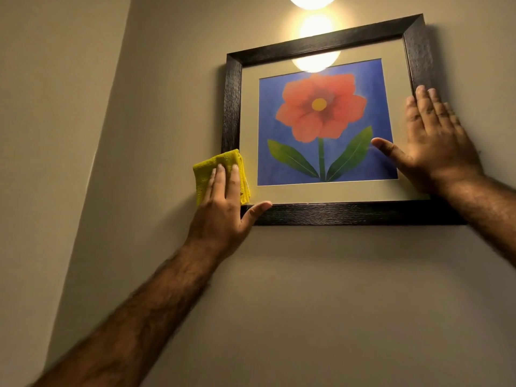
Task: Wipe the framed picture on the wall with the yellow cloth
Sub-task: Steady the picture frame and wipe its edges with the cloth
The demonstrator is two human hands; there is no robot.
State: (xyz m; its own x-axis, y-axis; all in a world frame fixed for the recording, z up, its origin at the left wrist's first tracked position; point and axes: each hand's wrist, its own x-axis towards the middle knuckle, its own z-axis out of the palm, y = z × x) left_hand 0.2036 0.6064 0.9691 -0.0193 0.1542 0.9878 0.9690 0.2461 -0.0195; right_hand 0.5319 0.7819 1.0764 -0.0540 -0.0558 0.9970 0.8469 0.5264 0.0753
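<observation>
Framed picture: dark frame, pale mat, red flower on blue, hanging tilted on the wall. Left hand, fingers straight, presses the folded yellow cloth over the lower-left frame corner. Right hand lies flat and spread on the right edge. Plain wall extends left and below.

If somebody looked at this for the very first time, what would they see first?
Most likely the framed picture high on the wall: a big red flower on blue inside a dark frame. Next comes the bright yellow cloth at its lower left corner, pressed flat under the left hand, while the right hand rests open on the frame's right side. A glowing lamp shines just above the frame.
</observation>
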